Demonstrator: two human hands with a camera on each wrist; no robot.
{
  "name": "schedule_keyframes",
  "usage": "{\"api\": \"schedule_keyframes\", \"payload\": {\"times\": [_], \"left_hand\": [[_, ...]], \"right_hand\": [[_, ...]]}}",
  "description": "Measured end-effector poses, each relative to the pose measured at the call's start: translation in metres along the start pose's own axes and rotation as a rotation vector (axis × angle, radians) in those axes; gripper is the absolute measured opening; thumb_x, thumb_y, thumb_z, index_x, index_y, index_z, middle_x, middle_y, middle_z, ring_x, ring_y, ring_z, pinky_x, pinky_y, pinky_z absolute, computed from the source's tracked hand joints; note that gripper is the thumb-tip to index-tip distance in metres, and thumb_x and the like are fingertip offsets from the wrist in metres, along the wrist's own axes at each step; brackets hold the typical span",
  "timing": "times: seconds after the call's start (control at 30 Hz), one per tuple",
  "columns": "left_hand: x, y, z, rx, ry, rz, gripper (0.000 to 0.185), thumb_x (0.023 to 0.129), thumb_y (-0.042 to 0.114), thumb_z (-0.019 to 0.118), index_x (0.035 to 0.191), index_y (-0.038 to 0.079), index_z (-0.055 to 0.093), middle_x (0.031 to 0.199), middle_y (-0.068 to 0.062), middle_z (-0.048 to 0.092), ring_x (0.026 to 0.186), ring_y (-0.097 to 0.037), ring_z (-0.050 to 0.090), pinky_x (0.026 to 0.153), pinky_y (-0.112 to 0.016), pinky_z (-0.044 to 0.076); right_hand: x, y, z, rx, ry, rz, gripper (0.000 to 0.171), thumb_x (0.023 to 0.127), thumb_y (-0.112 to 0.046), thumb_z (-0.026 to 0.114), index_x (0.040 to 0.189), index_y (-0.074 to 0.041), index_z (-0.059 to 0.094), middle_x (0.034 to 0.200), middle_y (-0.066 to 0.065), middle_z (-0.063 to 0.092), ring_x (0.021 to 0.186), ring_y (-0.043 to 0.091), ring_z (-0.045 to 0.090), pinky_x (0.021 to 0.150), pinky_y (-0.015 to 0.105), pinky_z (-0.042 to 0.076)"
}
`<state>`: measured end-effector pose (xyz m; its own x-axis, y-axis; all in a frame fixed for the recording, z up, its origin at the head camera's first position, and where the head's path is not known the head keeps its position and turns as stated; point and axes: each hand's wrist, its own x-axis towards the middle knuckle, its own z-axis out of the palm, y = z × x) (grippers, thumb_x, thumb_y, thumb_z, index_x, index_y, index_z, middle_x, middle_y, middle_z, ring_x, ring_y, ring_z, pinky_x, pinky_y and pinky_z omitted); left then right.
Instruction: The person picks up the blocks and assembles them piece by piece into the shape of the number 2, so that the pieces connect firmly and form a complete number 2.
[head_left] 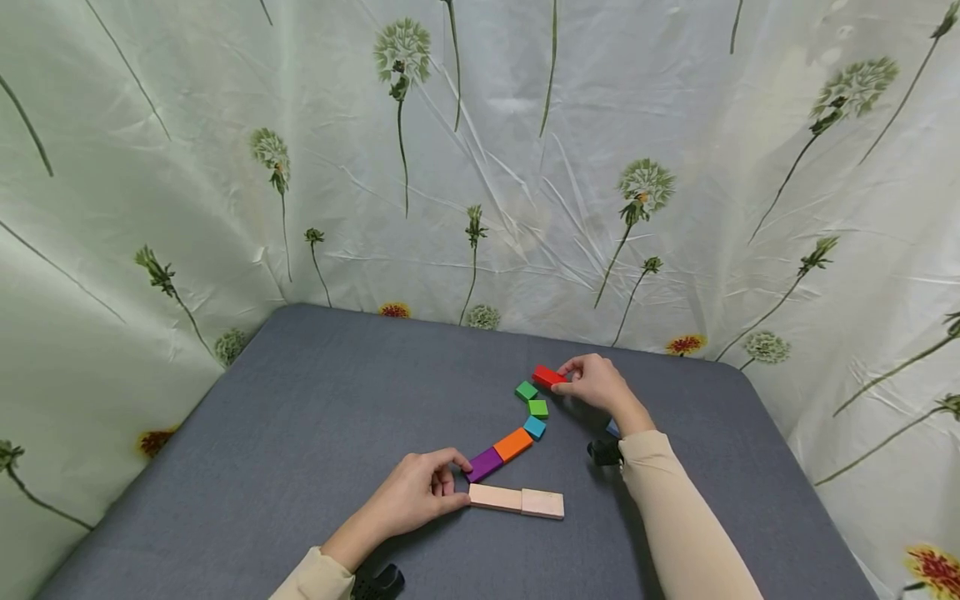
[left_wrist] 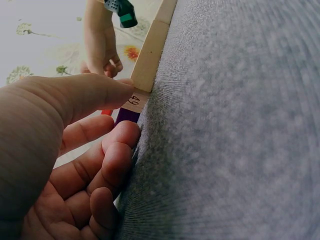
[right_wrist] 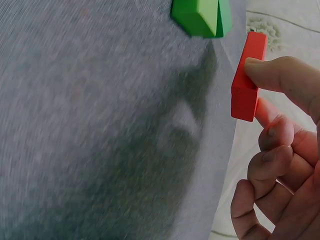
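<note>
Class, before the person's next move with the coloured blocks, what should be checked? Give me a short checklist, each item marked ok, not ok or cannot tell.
1. Right hand grips the red block between thumb and fingers: ok.
2. Red block lies flat on the table: cannot tell; the right wrist view shows it tilted.
3. Left hand steadies the row, touching the purple block and the pale wooden block: ok.
4. The chain of purple, orange block, teal block and two green blocks runs unbroken: ok.
5. Red block joined to the far green block: cannot tell.
</note>
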<state>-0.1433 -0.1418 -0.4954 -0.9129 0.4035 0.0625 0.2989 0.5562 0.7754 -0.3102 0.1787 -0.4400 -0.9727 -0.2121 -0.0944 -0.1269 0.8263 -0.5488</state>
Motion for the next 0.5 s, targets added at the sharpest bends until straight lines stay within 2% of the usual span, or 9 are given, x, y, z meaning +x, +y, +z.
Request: {"api": "schedule_keyframes", "payload": {"times": [0.5], "left_hand": [[0.0, 0.0, -0.001, -0.003, -0.007, -0.002, 0.03, 0.09, 0.023, 0.089, 0.114, 0.017, 0.073, 0.072, 0.013, 0.06, 0.059, 0.003, 0.05, 0.056, -0.018, 0.044]], "right_hand": [[0.011, -0.03, 0.011, 0.0, 0.018, -0.034, 0.036, 0.091, -0.032, 0.085, 0.115, -0.007, 0.077, 0.078, 0.001, 0.055, 0.069, 0.015, 0.048, 0.063, 0.029, 0.036]]}}
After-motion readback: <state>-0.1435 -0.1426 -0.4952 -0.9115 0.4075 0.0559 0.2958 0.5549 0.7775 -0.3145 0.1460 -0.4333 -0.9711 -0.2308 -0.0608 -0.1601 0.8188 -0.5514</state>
